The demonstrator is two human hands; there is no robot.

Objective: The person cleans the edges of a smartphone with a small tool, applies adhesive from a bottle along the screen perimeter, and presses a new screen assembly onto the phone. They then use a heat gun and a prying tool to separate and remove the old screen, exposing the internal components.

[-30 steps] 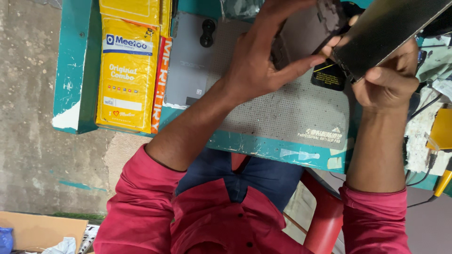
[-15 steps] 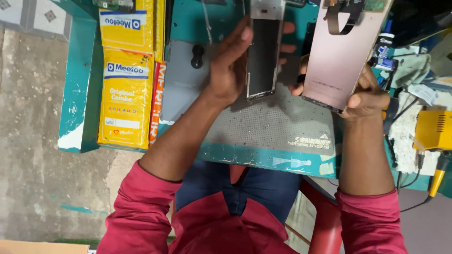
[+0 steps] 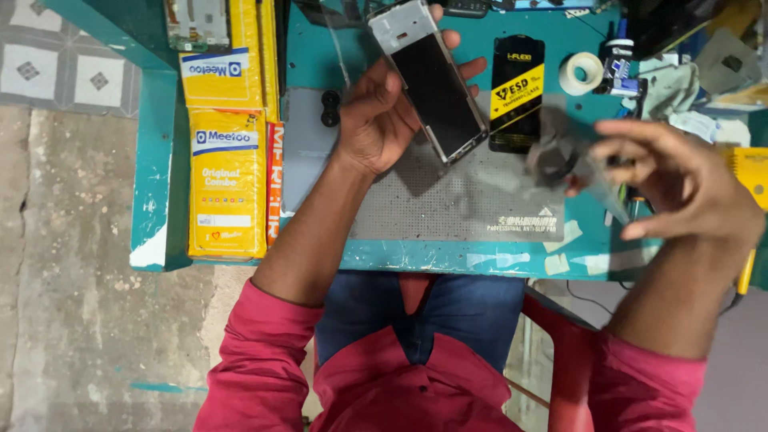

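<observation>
My left hand (image 3: 376,120) grips a phone body (image 3: 436,88) with a dark screen and a silver frame, held tilted above the grey perforated mat (image 3: 448,208). My right hand (image 3: 672,180) is off to the right over the table's edge. Its fingertips pinch a thin see-through film (image 3: 560,156), which is blurred by motion and has a dark patch on it. The two hands are apart, with the film about a hand's width to the right of the phone.
Yellow boxes (image 3: 228,180) lie stacked on the teal table (image 3: 152,200) at the left. A black and yellow packet (image 3: 516,88), a roll of white tape (image 3: 582,72), a small bottle (image 3: 616,68) and cloths lie at the back right. A red chair (image 3: 572,360) is under me.
The pinkish flat panel that my right hand held is gone from it. That hand has dropped down to the right with the film. My left hand still holds the phone body, now tilted.
</observation>
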